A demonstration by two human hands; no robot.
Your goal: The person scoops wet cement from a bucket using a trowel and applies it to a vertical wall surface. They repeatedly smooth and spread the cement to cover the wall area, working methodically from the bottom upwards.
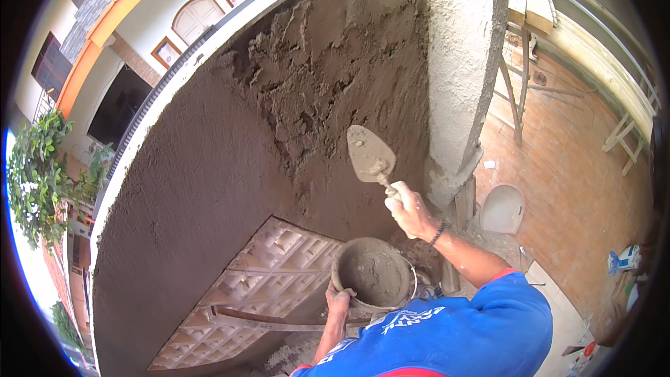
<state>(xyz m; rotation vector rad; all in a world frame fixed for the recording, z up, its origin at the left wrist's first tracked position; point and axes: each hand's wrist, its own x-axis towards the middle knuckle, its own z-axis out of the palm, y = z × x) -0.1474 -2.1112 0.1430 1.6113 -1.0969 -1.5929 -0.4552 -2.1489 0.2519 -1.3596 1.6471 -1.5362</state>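
My right hand [410, 211] is closed round the handle of a trowel [371, 153], held up in front of the wall. Some wet mortar sits on its pointed blade. My left hand [339, 300] grips the rim of a bucket [409, 285] at its left side. Inside the bucket is grey mortar [377, 272]. Ahead of me stands the wall [202, 146]: its left part is smooth and dark, while rough, lumpy mortar [328, 63] covers the upper middle and right.
A rough white column [457, 49] borders the wall on the right. Below the wall's smooth part is a patterned block lattice [272, 265], with a wooden strip [279, 321] across it. Wooden trestle legs [513, 91] and a whitish basin [502, 209] stand on the tiled floor [579, 167].
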